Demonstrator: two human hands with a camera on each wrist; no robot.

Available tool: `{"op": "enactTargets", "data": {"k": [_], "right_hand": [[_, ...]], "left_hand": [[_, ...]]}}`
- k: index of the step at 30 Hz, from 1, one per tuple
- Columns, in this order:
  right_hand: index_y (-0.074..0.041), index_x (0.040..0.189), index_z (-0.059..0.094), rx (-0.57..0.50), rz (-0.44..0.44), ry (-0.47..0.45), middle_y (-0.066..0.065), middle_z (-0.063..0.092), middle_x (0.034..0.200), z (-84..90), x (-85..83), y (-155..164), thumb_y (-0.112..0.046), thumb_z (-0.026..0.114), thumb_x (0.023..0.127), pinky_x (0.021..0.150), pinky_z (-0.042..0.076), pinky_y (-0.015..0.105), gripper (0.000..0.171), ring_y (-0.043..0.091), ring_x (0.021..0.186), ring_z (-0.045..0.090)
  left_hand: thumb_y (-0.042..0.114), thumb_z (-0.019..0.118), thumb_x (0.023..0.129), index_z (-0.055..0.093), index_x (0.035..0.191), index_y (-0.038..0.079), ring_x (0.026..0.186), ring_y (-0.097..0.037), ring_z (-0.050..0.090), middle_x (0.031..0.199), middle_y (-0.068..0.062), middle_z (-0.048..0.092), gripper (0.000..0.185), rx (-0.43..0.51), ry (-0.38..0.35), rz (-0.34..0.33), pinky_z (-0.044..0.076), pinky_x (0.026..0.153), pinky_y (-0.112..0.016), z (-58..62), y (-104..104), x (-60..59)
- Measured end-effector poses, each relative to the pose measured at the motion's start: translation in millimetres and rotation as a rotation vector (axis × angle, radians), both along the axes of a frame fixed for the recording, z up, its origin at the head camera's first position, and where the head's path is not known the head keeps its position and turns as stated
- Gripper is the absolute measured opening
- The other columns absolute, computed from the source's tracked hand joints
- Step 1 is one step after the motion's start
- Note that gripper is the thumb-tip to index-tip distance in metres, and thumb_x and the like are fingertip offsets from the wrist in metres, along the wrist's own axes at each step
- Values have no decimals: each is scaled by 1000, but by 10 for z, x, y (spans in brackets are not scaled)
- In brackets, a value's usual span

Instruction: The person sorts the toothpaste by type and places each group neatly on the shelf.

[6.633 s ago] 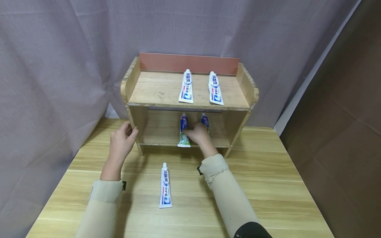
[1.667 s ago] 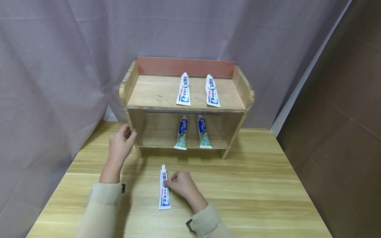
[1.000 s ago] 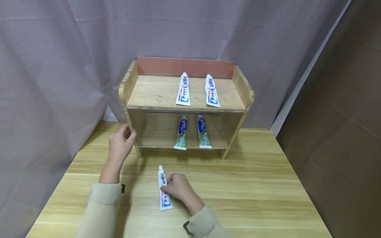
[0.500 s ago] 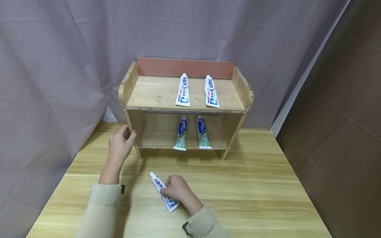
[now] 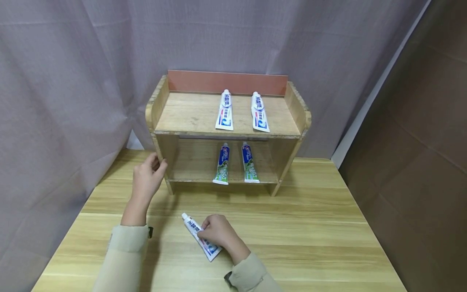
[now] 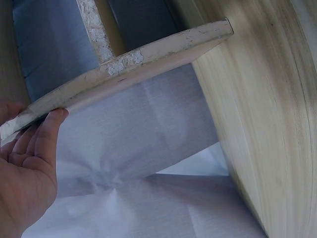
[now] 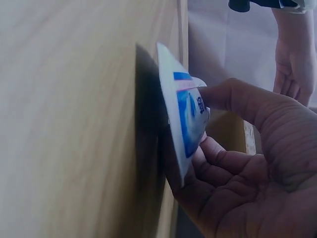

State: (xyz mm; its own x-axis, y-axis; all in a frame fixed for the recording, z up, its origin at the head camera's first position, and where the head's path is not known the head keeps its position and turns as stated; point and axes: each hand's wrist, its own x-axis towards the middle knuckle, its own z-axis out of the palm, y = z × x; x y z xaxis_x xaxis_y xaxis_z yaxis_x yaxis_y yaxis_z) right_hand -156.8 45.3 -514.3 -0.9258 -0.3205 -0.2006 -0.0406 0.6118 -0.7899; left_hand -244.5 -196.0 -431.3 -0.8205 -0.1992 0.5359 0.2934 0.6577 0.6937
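My right hand [image 5: 219,234] pinches a white toothpaste tube [image 5: 193,227] low over the table. The tube lies slantwise, cap toward the far left. In the right wrist view, its flat end [image 7: 173,114] stands a little off the wood, thumb on one face and fingers behind. My left hand [image 5: 147,174] grips the left side panel of a small wooden shelf [image 5: 233,133]; the left wrist view has that panel [image 6: 163,47] between thumb and fingers. Two white toothpaste tubes [image 5: 225,110] [image 5: 259,112] lie on the upper board, two blue-green ones [image 5: 221,164] [image 5: 249,163] on the lower.
The shelf stands at the back of a wooden table [image 5: 310,231], with a reddish strip [image 5: 228,82] along its top rear. Behind it hangs a grey curtain [image 5: 226,36]. A brown panel [image 5: 408,134] borders the right side.
My right hand has left the lower board, come down to the white toothpaste tube on the table and pinched it. The tube has turned, cap swinging left. My left hand stays on the shelf.
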Motion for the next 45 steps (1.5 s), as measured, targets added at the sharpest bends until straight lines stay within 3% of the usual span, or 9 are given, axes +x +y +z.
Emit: {"op": "enactTargets", "data": {"k": [4, 14, 21, 26, 33, 45], "right_hand": [[-8, 74, 67, -37, 6, -20, -1, 63, 65, -32, -32, 33, -13, 77, 79, 44, 54, 23, 12, 10, 50, 60], [-9, 73, 70, -7, 66, -49, -3, 64, 66, 2, -77, 65, -14, 79, 78, 50, 52, 22, 11, 9, 56, 59], [-9, 80, 72, -98, -21, -71, -1, 66, 77, 47, -152, 131, -19, 78, 81, 51, 50, 24, 12, 12, 62, 59], [-8, 84, 72, -132, -36, -44, 1, 67, 83, 144, -206, 177, -21, 79, 81, 59, 57, 32, 15, 16, 69, 62], [-6, 85, 73, -162, -34, -17, 2, 68, 86, 238, -243, 222, -20, 80, 80, 65, 55, 28, 16, 15, 74, 61], [-5, 91, 75, -184, -10, 24, 1, 69, 82, 490, -263, 244, -20, 79, 82, 65, 55, 26, 19, 14, 73, 61]], "left_hand": [[17, 65, 95, 70, 108, 2, 95, -35, 73, 103, -19, 74, 20, -2, 1, -1, 62, 81, -49, -1, -4, -5], [18, 64, 96, 70, 109, 2, 96, -35, 73, 104, -19, 74, 22, 2, -11, -9, 62, 81, -48, -19, -13, -11], [21, 63, 97, 70, 111, 3, 98, -34, 73, 106, -18, 74, 24, 7, -21, -25, 62, 82, -46, -13, -15, -9], [21, 63, 96, 70, 111, 3, 97, -33, 73, 105, -18, 74, 23, 5, -20, -22, 62, 81, -46, -11, -14, -4], [18, 64, 96, 70, 109, 2, 96, -34, 73, 104, -19, 74, 22, 7, -15, -17, 62, 81, -47, -19, -11, -5], [20, 63, 97, 70, 112, 2, 100, -35, 72, 107, -21, 73, 25, 13, -37, -18, 61, 83, -46, -9, -11, -2]]}}
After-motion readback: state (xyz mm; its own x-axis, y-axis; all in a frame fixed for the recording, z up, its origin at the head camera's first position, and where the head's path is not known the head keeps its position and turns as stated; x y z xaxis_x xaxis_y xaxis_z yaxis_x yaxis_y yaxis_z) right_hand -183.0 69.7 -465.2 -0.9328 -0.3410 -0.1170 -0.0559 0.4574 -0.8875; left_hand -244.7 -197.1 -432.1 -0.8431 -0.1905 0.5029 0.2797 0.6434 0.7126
